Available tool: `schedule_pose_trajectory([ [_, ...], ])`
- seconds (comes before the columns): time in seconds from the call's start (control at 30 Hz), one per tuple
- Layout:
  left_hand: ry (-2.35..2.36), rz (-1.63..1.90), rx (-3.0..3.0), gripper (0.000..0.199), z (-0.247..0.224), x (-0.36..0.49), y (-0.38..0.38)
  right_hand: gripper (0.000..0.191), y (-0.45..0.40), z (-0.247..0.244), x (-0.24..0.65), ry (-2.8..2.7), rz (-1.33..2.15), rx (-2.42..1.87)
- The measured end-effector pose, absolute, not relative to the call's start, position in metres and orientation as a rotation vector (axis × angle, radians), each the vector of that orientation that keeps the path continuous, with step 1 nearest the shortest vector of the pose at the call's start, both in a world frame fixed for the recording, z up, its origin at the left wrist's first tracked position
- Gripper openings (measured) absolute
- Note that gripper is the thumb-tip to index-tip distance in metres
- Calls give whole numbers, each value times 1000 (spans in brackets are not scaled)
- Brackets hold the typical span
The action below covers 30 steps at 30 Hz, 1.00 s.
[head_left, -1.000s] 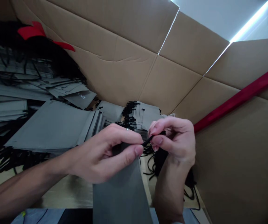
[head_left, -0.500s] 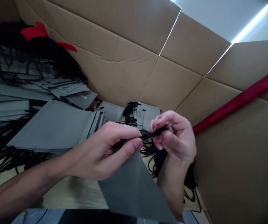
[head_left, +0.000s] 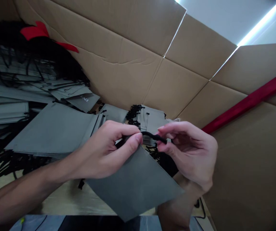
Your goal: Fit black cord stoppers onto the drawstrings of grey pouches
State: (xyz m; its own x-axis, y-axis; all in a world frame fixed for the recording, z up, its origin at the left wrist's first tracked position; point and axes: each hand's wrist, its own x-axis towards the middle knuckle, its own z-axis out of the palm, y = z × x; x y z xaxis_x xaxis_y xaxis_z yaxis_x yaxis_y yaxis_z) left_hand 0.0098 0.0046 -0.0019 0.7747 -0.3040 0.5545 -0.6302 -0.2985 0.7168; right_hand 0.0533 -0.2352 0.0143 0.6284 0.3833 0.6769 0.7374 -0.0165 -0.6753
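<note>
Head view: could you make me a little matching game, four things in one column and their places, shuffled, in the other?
Things
1. black cord
2. front grey piece
3. dark red strip
4. bright red piece

Places
A. sloping across the cardboard at the right
B. hanging below the left hand
C. on the black heap, upper left
D. between the left hand and the right hand

Pairs: 1-D, 2-B, 3-A, 4-C
</note>
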Motion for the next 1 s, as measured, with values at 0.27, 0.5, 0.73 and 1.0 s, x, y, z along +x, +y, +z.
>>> schedule_pose_trajectory([
  [0.27, -767, 483, 2041, 38, -3, 7, 3, 22, -231, 14, 45, -1000, -709, -1949],
  [0.5, -752, 631, 2101, 29, -8, 9, 3, 23, -229, 14, 50, -1133, -754, -2108],
  [0.73, -657, 742, 2116, 24, -19, 18, -4, 21, -207, 3, 57, -1167, -1047, -2104],
  [1.0, -976, 773, 2082, 36, -17, 19, 3, 25, -201, 3, 58, -1083, -1014, -2004],
])
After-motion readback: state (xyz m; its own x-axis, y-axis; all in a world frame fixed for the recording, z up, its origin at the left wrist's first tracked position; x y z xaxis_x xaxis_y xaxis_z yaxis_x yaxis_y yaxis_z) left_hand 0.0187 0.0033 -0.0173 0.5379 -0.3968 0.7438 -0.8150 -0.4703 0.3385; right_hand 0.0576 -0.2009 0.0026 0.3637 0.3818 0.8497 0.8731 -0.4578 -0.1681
